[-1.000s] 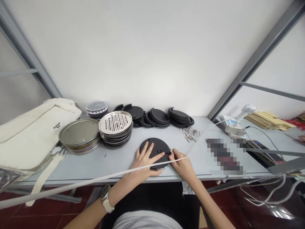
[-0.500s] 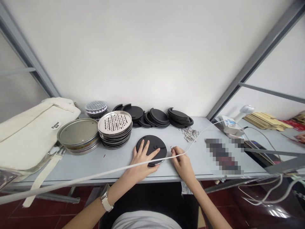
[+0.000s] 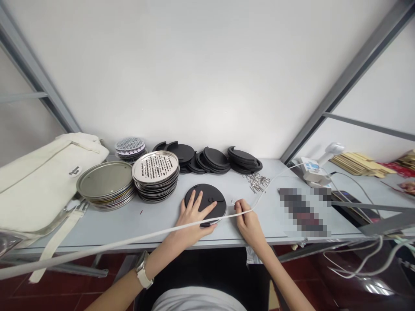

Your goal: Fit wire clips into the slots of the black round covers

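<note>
A round black disc (image 3: 215, 196) lies on the table in front of me, its silvery lower edge showing at the right. Across its top, with fingers spread, rests my left hand (image 3: 193, 216). Just right of the disc, my right hand (image 3: 246, 220) pinches a small bent wire hook (image 3: 234, 201), whose loop sticks out past the fingertips. Beyond that hand lies a loose pile of similar wire hooks (image 3: 257, 182). A white cable (image 3: 129, 235) passes across the view in front of both hands.
Stacked metal discs (image 3: 155, 172) and plain round tins (image 3: 105, 185) stand at left, beside a cream bag (image 3: 39, 181). Black round holders (image 3: 215, 160) line the wall. A white device (image 3: 314, 170) stands at right. At the far right edge shows another person's hand (image 3: 407, 187).
My right hand has turned slightly, and the wire hook in its fingers sits a little differently. The left hand stays on the black disc.
</note>
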`<state>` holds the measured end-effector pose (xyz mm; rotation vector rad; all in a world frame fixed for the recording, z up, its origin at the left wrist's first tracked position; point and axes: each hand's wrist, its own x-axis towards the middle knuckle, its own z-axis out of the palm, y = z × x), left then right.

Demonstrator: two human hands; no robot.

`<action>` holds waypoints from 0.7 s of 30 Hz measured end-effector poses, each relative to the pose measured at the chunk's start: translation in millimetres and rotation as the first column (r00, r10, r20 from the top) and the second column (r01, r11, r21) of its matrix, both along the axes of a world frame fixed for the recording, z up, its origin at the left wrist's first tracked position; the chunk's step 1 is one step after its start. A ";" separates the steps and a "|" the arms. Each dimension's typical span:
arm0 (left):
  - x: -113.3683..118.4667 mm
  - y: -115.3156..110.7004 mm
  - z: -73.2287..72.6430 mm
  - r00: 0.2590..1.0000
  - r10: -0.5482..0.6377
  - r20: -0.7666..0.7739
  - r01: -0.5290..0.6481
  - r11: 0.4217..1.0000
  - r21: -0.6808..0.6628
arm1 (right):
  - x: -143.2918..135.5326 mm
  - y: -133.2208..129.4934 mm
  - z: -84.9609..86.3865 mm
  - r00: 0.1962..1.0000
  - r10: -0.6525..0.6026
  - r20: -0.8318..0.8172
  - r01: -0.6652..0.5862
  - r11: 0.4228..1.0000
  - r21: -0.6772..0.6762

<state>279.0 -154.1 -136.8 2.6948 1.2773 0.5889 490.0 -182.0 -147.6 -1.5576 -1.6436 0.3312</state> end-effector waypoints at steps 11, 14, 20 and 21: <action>0.2 0.0 -0.9 1.000 -0.005 0.006 0.004 1.000 0.021 | 2.0 0.1 2.3 0.998 0.024 -0.060 -0.027 0.998 -0.062; -0.2 0.4 -1.1 1.000 -0.006 0.002 0.006 1.000 0.018 | 5.0 0.2 3.2 0.992 -0.018 -0.121 0.012 0.999 -0.050; -0.1 0.2 -1.7 1.000 -0.001 0.003 0.001 1.000 0.017 | 8.1 -0.1 0.5 0.979 -0.029 -0.200 0.014 0.997 -0.078; -0.1 0.1 -2.1 1.000 0.000 0.004 0.000 1.000 0.019 | 8.3 0.4 -0.1 0.979 -0.023 -0.201 0.007 0.997 -0.079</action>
